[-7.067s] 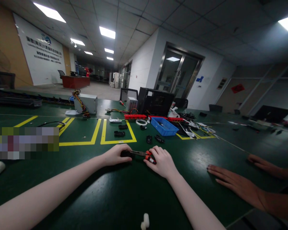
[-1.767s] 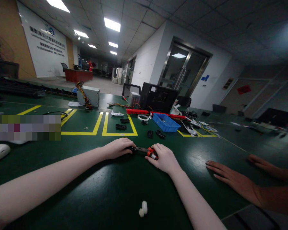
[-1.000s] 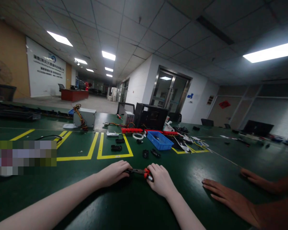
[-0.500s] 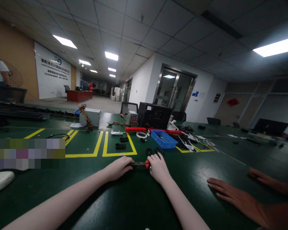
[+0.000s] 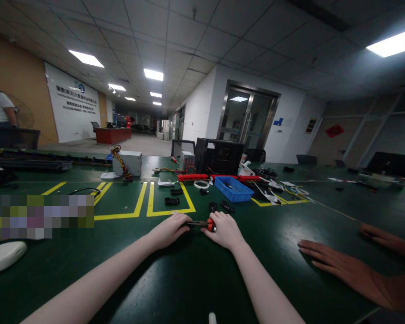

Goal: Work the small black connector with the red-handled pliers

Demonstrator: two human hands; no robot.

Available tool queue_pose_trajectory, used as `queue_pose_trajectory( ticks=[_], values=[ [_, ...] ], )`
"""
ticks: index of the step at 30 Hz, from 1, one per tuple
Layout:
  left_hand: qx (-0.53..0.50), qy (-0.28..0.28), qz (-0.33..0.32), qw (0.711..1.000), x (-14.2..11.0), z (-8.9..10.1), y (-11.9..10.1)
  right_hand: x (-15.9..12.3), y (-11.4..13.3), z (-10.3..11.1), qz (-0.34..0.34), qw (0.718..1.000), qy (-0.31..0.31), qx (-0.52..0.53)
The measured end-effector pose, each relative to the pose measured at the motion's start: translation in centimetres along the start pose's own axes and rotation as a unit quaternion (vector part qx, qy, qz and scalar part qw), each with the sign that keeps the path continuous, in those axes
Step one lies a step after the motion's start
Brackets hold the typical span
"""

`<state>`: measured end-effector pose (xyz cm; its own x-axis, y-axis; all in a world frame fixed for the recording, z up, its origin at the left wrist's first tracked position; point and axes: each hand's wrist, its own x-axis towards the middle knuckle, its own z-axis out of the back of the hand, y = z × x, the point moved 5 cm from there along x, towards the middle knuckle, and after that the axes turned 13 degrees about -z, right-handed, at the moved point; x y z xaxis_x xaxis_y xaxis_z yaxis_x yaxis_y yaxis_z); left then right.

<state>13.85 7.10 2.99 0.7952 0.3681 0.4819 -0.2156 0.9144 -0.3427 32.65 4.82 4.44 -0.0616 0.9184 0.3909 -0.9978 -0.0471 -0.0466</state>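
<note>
My right hand (image 5: 225,229) is wrapped round the red-and-black handles of a pair of pliers (image 5: 200,223), whose long metal jaws point left. The jaw tips meet a small dark part (image 5: 189,222) pinched in my left hand (image 5: 171,230); my fingers cover most of it, so its kind cannot be made out. Both hands are just above or on the green table, close together. Beyond them lie several small black parts, one black piece (image 5: 227,206) nearest my right hand and another black piece (image 5: 172,201) inside a yellow-taped outline.
Behind the hands stand a blue bin (image 5: 234,189), a white ring-shaped coil (image 5: 201,185), red strips (image 5: 196,177), a black computer case (image 5: 218,155) and a metal power supply (image 5: 128,164). Another person's hands (image 5: 344,265) rest on the table at right. A white object (image 5: 6,256) lies at left.
The view has tilted and shifted several times. The pliers stay at the dark part between my hands, with my right hand's grip shifting slightly. A person at far left has come further into view.
</note>
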Motion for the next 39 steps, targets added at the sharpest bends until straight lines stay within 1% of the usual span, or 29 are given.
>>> queue_pose_trajectory(
  ticks=[4, 9, 16, 24, 31, 39],
  values=[
    [0.004, 0.007, -0.010, 1.000, 0.00, -0.06, -0.20, -0.31, 0.02, 0.19, 0.004, 1.000, 0.011, 0.015],
    [0.007, 0.017, -0.012, 1.000, 0.01, -0.15, -0.12, -0.33, -0.05, 0.02, 0.004, 1.000, 0.023, 0.008],
    [-0.008, 0.039, -0.005, 0.999, -0.13, -0.30, -0.09, -0.57, -0.13, 0.10, 0.016, 1.000, 0.014, 0.008],
    [-0.008, 0.037, -0.023, 0.999, -0.16, 0.16, -0.76, -0.81, -0.15, 0.55, 0.027, 0.999, 0.009, 0.025],
    [-0.011, 0.040, -0.028, 0.999, -0.28, 0.03, -0.47, -0.94, -0.10, 0.53, 0.025, 0.999, 0.017, 0.038],
    [0.035, 0.038, -0.047, 0.998, -0.19, -0.01, -0.40, -0.93, -0.17, 0.33, 0.009, 0.998, 0.035, 0.054]
  ],
)
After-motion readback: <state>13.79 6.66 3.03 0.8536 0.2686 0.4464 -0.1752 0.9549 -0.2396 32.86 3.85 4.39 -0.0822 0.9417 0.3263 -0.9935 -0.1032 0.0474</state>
